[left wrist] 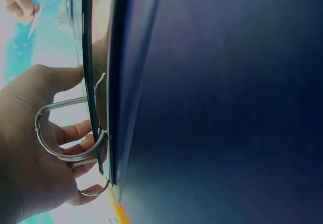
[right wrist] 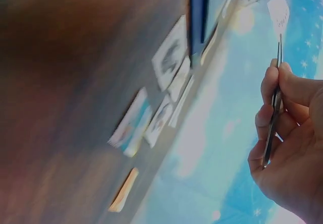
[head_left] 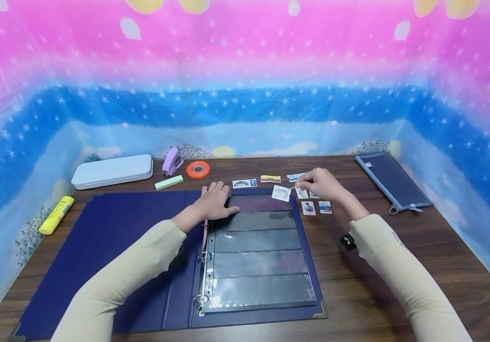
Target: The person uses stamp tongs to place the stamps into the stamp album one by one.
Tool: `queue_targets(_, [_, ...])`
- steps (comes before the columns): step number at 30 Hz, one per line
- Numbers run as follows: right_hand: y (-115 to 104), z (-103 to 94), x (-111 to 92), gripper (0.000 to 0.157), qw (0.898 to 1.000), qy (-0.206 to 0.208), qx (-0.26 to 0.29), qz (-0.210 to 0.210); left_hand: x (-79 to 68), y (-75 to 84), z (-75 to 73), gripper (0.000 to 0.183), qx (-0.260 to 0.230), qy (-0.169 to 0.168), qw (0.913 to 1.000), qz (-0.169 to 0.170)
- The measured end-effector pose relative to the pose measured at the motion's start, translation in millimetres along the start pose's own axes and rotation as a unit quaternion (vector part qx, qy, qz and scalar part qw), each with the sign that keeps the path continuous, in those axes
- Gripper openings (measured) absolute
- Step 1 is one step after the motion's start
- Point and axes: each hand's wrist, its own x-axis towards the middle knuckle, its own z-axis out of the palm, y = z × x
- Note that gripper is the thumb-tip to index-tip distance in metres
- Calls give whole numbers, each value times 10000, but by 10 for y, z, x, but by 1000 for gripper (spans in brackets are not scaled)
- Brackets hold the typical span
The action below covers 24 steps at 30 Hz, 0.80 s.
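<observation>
My right hand (head_left: 324, 185) pinches slim metal tweezers (right wrist: 274, 113) between thumb and fingers. At their tips is a pale postage stamp (head_left: 281, 193), held over the upper right corner of a clear-pocketed album page (head_left: 255, 241). The page lies in a dark blue ring binder (head_left: 129, 228), opened flat. My left hand (head_left: 214, 203) rests at the top of the page near the rings, its fingers spread and the thumb over the top strip. In the left wrist view, a metal ring (left wrist: 39, 125) crosses in front of that hand.
Several loose stamps lie beside and behind the binder, including a blue-and-red one (head_left: 325, 207). Along the back are a white case (head_left: 112, 172), purple stapler (head_left: 172, 161), orange tape roll (head_left: 198, 164) and green block (head_left: 169, 182). A yellow glue stick (head_left: 57, 215) lies left, a dark zip pouch (head_left: 392, 180) right.
</observation>
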Motion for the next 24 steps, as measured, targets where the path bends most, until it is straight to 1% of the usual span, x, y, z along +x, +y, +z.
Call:
queue_targets(5, [-66,47,186,27,9998,148,-25,109,25,36,8,38,180,-64,9998,43])
queue_targets(10, [-129,123,336,26,9995,294,-96,72,48,44,-6,39,180,11,9998,66])
queue_targets(13, [-161,173,394,25,9993,360,-122,55,63,37,-9,41,114,54,9998,124])
queue_targets(17, [-193,226,454,26,9990,416,-148,106,78,20,-1,36,53,97,9995,281])
queue_targets(24, [-249,313,586,27,9985,465,-302,14,73,-34,-2,29,371,198,9980,476])
